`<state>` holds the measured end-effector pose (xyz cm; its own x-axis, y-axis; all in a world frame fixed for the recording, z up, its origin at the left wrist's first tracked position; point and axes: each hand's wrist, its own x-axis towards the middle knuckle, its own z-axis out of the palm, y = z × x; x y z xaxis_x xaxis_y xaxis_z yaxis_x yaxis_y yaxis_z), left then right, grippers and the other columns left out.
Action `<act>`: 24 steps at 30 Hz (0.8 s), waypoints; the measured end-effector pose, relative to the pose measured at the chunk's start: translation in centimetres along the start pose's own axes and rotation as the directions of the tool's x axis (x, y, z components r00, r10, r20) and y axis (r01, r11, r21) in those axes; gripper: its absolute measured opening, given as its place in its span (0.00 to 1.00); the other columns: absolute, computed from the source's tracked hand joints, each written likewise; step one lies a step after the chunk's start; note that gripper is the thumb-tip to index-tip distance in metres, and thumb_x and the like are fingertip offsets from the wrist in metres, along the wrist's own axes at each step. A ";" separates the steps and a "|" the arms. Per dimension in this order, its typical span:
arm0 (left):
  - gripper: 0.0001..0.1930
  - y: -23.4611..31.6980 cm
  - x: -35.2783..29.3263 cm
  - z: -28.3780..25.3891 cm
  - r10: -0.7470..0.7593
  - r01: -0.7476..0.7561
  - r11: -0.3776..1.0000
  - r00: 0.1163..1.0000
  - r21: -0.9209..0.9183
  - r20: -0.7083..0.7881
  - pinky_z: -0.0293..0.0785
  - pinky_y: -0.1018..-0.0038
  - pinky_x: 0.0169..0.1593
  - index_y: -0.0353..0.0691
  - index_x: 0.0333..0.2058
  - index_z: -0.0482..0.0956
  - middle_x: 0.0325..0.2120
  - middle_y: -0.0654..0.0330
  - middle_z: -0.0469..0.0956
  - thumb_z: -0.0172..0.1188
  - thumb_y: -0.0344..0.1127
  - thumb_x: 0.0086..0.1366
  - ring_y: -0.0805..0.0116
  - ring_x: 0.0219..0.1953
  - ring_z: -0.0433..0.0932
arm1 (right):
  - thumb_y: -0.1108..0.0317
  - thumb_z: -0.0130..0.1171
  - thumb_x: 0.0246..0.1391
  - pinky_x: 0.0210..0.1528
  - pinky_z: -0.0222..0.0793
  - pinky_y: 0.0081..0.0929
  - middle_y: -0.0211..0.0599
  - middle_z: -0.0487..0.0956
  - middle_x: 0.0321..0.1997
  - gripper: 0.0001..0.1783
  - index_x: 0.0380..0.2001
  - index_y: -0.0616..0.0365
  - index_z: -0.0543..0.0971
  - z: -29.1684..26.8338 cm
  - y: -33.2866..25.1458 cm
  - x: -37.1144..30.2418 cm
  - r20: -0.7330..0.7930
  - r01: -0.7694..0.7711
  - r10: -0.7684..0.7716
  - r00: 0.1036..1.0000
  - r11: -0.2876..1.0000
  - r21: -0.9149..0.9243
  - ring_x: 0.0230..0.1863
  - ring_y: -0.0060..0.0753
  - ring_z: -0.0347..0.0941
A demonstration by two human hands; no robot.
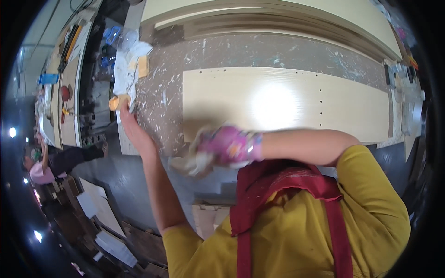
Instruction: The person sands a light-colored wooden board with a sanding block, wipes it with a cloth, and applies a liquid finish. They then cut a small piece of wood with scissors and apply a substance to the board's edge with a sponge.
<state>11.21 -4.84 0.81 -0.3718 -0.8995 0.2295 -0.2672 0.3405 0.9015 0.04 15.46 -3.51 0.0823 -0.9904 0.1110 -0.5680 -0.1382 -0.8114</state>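
At the bench's left end, my bare left hand (127, 116) is closed at a small round orange object (114, 103) whose kind I cannot make out. My right hand (227, 146) wears a pink-and-purple patterned glove and is closed on a crumpled whitish rag (192, 162). Motion blurs both the glove and the rag. They hang over the near left corner of a pale wood-grain panel (222, 97), which lies flat on the bench. Rows of small dark holes run along the panel's far edge and across its right part.
The bench top (162, 69) is brown with paint specks. Long pale boards (278, 14) are stacked along its far side. A white cloth (125, 69) and a small tan block (143, 66) lie at its left end. Another person (44, 169) is at the far left.
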 end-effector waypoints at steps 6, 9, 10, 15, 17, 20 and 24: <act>0.25 2.2 1.1 2.2 -0.016 0.047 0.991 0.972 -0.124 0.233 0.65 0.72 0.54 0.36 0.55 0.69 0.51 0.57 0.71 0.38 0.49 0.72 0.66 0.53 0.69 | 0.68 0.52 0.52 0.42 0.73 0.38 0.41 0.75 0.42 0.16 0.45 0.52 0.75 -11.1 3.3 1.2 -0.439 -0.393 0.310 0.843 0.912 -0.113 0.41 0.48 0.75; 0.25 4.0 1.8 5.2 -0.030 0.106 0.968 0.948 -0.225 0.315 0.65 0.72 0.54 0.35 0.54 0.70 0.52 0.56 0.71 0.39 0.50 0.71 0.65 0.53 0.70 | 0.63 0.52 0.53 0.38 0.72 0.40 0.44 0.76 0.36 0.09 0.37 0.52 0.75 -2.0 3.8 0.7 -0.276 -0.115 -0.022 0.961 0.875 -0.471 0.37 0.45 0.75; 0.26 4.2 1.9 6.1 -0.014 0.095 0.972 0.937 -0.216 0.350 0.66 0.72 0.54 0.35 0.54 0.70 0.52 0.56 0.71 0.39 0.51 0.71 0.66 0.53 0.70 | 0.62 0.51 0.54 0.37 0.72 0.39 0.43 0.76 0.37 0.09 0.35 0.52 0.74 -0.6 0.6 -0.2 -0.066 -0.064 0.040 0.997 0.907 -0.417 0.37 0.45 0.75; 0.21 3.9 2.1 10.6 0.197 -0.208 0.977 0.812 -0.043 0.549 0.67 0.68 0.54 0.36 0.51 0.72 0.50 0.51 0.73 0.46 0.46 0.69 0.58 0.53 0.71 | 0.62 0.54 0.53 0.53 0.70 0.34 0.42 0.78 0.45 0.18 0.48 0.54 0.76 -4.1 -0.3 -10.2 0.101 -0.116 0.089 0.991 0.946 0.303 0.48 0.42 0.75; 0.20 4.4 1.0 13.4 0.335 -0.466 0.883 0.715 0.061 0.613 0.67 0.65 0.55 0.37 0.51 0.72 0.50 0.48 0.73 0.49 0.43 0.68 0.53 0.53 0.71 | 0.65 0.54 0.51 0.51 0.70 0.30 0.40 0.78 0.46 0.15 0.43 0.55 0.78 -8.9 -2.0 -12.2 -0.239 -0.348 0.366 0.900 0.930 0.114 0.46 0.41 0.76; 0.22 1.8 -1.1 19.2 0.615 -0.786 0.618 0.486 0.003 0.621 0.60 0.59 0.60 0.41 0.54 0.69 0.58 0.49 0.66 0.54 0.37 0.60 0.48 0.59 0.64 | 0.65 0.59 0.44 0.41 0.72 0.34 0.40 0.78 0.43 0.21 0.45 0.49 0.76 -6.2 0.4 -12.4 -0.509 -0.304 0.148 0.848 0.922 -0.239 0.40 0.42 0.77; 0.28 3.5 -6.3 21.2 0.299 -0.807 0.557 0.414 0.196 0.860 0.44 0.53 0.66 0.43 0.61 0.62 0.63 0.55 0.59 0.50 0.45 0.64 0.54 0.66 0.54 | 0.59 0.50 0.52 0.47 0.70 0.40 0.34 0.74 0.46 0.28 0.59 0.34 0.67 -5.0 1.2 -20.7 -0.447 -0.458 0.236 0.863 0.739 -0.494 0.46 0.39 0.72</act>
<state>-6.18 7.82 -5.28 -0.9982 -0.0354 0.0490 -0.0224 0.9693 0.2447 -6.43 35.78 -3.92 -0.4288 -0.8890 0.1604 -0.8622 0.3498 -0.3664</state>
